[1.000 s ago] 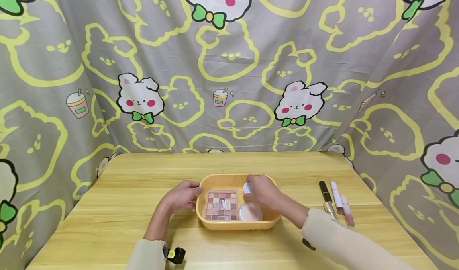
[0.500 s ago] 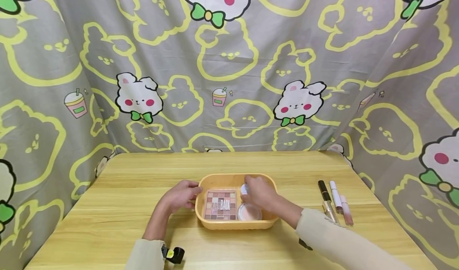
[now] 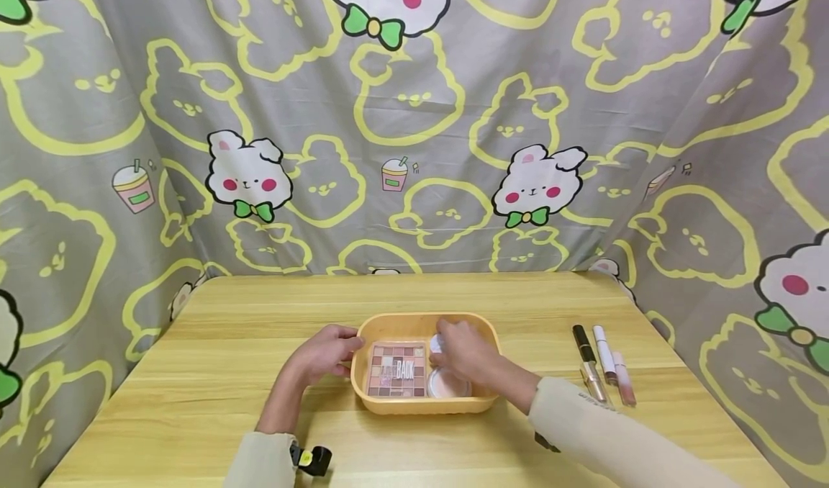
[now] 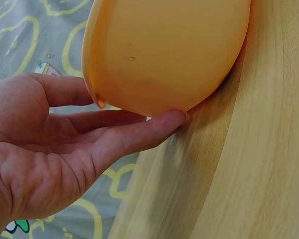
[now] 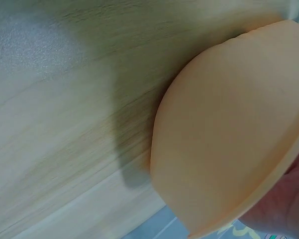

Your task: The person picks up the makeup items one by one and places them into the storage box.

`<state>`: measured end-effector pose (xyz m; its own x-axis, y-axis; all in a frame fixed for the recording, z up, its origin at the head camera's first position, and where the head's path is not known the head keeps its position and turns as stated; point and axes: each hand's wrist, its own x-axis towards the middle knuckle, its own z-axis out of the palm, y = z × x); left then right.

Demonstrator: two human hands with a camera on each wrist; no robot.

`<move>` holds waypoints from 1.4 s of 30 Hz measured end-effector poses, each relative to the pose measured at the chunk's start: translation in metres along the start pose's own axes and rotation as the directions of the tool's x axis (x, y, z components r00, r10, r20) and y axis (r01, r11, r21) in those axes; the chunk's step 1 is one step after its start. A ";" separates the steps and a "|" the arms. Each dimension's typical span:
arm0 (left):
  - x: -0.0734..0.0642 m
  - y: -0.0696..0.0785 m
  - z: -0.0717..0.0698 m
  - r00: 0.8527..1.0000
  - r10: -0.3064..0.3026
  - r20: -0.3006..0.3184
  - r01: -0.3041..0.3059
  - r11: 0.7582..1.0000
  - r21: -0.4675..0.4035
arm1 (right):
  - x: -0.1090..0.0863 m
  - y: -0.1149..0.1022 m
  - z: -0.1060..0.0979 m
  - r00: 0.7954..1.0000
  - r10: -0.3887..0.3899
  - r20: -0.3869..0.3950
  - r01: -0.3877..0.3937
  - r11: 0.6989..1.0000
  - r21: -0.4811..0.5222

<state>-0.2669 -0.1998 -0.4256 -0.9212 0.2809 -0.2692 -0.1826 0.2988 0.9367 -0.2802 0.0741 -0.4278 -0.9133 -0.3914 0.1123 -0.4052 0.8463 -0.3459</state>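
An orange plastic basket (image 3: 424,406) sits on the wooden table. My left hand (image 3: 327,353) grips its left end; in the left wrist view the thumb (image 4: 149,130) lies on the outer wall and another finger goes behind the rim. Inside the basket, my right hand (image 3: 463,351) pinches a small white container (image 3: 435,344), mostly hidden by the fingers. Near it lies a round pale-pink compact (image 3: 448,384), and to its left an eyeshadow palette (image 3: 396,371) lettered "BACK". The right wrist view shows mainly the basket's outer wall (image 5: 224,124), which hides most of that hand.
Several slim cosmetic tubes lie on the table at the right: a black-capped one (image 3: 583,344), a gold-coloured one (image 3: 593,382), a white-capped one (image 3: 605,355) and a pink one (image 3: 624,380). A patterned curtain (image 3: 350,114) surrounds the table's back and sides.
My right hand has shifted slightly left within the basket, with the white container in its fingers. The left hand keeps its place on the basket's end.
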 end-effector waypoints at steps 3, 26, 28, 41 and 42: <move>0.000 0.000 0.000 1.000 -0.001 -0.003 0.001 1.000 0.001 | 0.000 -0.002 0.000 1.000 -0.002 0.013 0.002 1.000 0.020; 0.001 -0.001 0.000 1.000 0.015 0.010 -0.015 1.000 -0.001 | 0.001 -0.005 0.001 0.999 -0.034 0.032 0.032 0.998 0.048; 0.001 -0.001 0.000 1.000 0.018 0.014 -0.018 1.000 -0.004 | 0.001 -0.005 0.001 0.999 -0.036 0.030 0.034 0.998 0.043; 0.001 0.000 0.000 1.000 0.021 0.010 -0.021 1.000 0.008 | 0.001 -0.008 -0.004 0.998 0.016 0.057 -0.018 0.999 0.047; 0.000 0.000 0.000 1.000 0.022 0.012 -0.022 1.000 0.009 | 0.000 -0.008 -0.005 0.998 0.024 0.062 -0.027 0.999 0.047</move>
<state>-0.2673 -0.1996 -0.4257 -0.9208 0.2981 -0.2515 -0.1595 0.3006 0.9403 -0.2775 0.0687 -0.4207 -0.9187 -0.3924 0.0454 -0.3776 0.8386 -0.3926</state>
